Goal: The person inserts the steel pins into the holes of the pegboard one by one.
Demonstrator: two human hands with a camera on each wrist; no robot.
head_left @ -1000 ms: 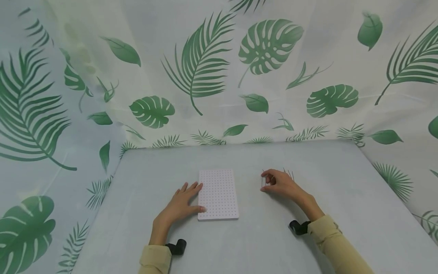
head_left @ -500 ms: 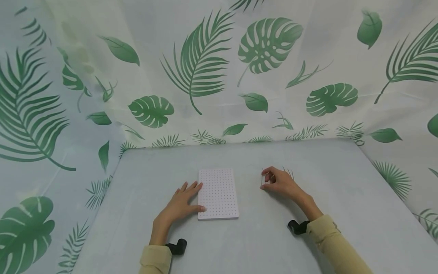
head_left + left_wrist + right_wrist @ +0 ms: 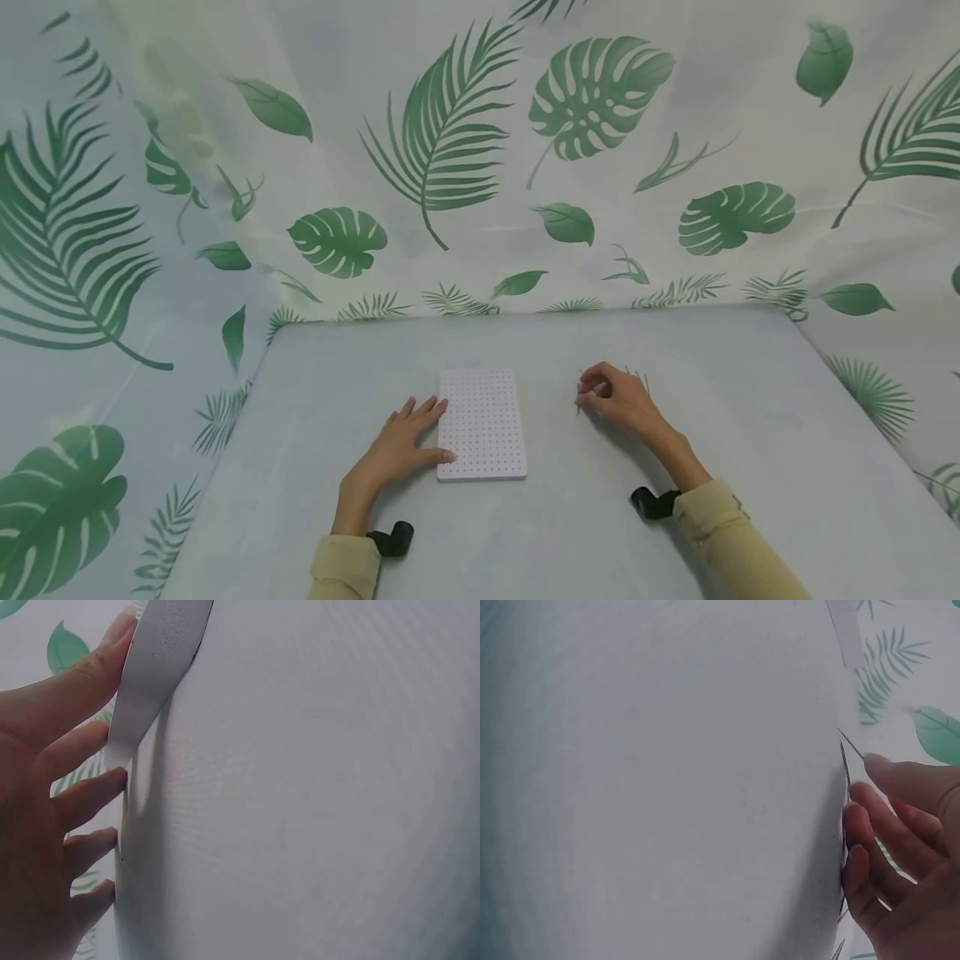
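Observation:
A white pegboard (image 3: 486, 425) with rows of small holes lies flat on the table. My left hand (image 3: 399, 442) rests on its left edge, fingers spread and thumb over the near left part. In the left wrist view, the thumb and forefinger lie along the board's thick side (image 3: 157, 675). Right of the board, my right hand (image 3: 624, 404) pinches a thin metal rod (image 3: 852, 744) between thumb and fingers; its tip sticks out past the thumb. Another slim rod (image 3: 844, 759) lies by the fingertips. Several more rods (image 3: 642, 380) show behind the hand, partly hidden.
The pale table (image 3: 360, 358) runs back to a white curtain (image 3: 465, 242) printed with green leaves, which also hangs at both sides. A black camera mount (image 3: 655, 503) sits at the right wrist, another mount (image 3: 393, 540) at the left.
My right thumb and fingers have drawn closer together around the rod, and its lower end now shows below the thumb. The left hand and pegboard have kept their places.

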